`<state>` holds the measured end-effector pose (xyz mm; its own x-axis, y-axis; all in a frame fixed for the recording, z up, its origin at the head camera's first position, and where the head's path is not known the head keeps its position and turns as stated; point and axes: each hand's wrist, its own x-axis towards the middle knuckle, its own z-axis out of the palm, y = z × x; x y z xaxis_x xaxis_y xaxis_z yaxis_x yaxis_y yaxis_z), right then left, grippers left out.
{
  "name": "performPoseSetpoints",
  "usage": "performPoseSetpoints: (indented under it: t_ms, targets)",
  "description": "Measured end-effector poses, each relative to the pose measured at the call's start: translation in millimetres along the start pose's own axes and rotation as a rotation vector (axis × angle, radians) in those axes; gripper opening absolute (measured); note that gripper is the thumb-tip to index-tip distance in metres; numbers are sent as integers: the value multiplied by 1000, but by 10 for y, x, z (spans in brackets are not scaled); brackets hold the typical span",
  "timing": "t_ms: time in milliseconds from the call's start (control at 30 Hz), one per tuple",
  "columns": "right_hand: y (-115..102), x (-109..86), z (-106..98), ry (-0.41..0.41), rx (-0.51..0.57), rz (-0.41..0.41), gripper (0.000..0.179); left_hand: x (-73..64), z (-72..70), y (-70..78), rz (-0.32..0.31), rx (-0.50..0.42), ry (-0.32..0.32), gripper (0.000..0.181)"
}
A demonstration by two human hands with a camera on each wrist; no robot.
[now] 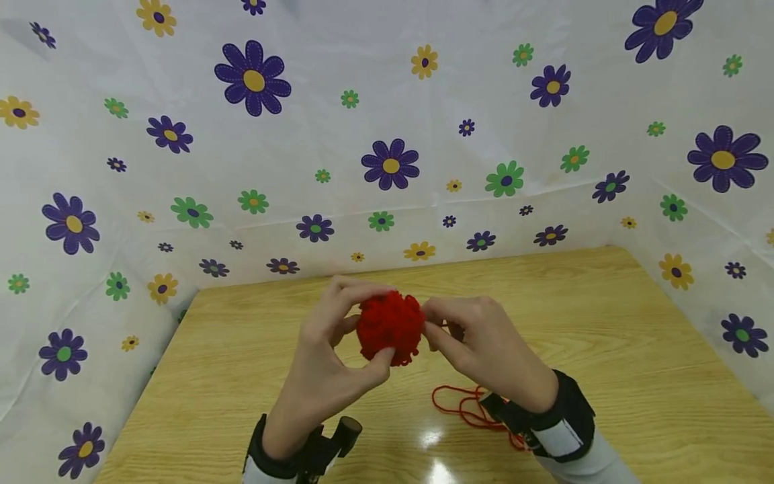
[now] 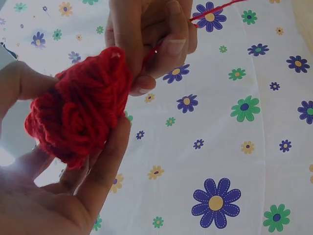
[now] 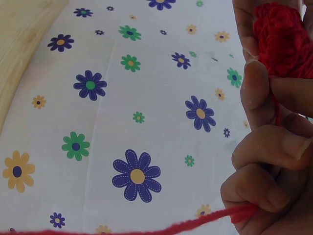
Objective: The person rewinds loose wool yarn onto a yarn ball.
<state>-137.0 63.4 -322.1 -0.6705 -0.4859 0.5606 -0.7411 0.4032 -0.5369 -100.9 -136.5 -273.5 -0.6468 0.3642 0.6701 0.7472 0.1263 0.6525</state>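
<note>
A bundle of looped red yarn [image 1: 392, 328] is held up over the table by my left hand [image 1: 326, 356], thumb at its lower edge and fingers around its far side. In the left wrist view the wound strands of the yarn bundle [image 2: 80, 107] show between thumb and fingers. My right hand [image 1: 484, 336] is at the bundle's right edge, its thumb and forefinger pinching the yarn there. From that pinch a red strand [image 3: 278, 110] runs down through the curled lower fingers, and its tail [image 3: 195, 223] leaves below them.
Loose loops of red yarn [image 1: 462, 409] lie on the wooden table [image 1: 242, 376] below my right wrist. A white cloth with printed flowers [image 1: 338, 134] stands behind the table and along both sides. Each wrist wears a black strap with a small camera.
</note>
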Motion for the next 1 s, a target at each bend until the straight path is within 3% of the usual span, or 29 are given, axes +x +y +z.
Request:
performPoseSetpoints:
  t_ms: [267,600,767,1000]
  targets:
    - [-32,24,34,4,-17,-2,11,26,-22,-52,9,6,132,53]
    - [-103,36,80,4,-39,-54,8,50,-51,-97,34,4,249,52]
    - [-157,19,106,-8,-43,-70,7,52,-44,-104,33,43,264,52]
    - [-195,-9,74,3,-59,-77,7,50,-20,-131,37,109,224,53]
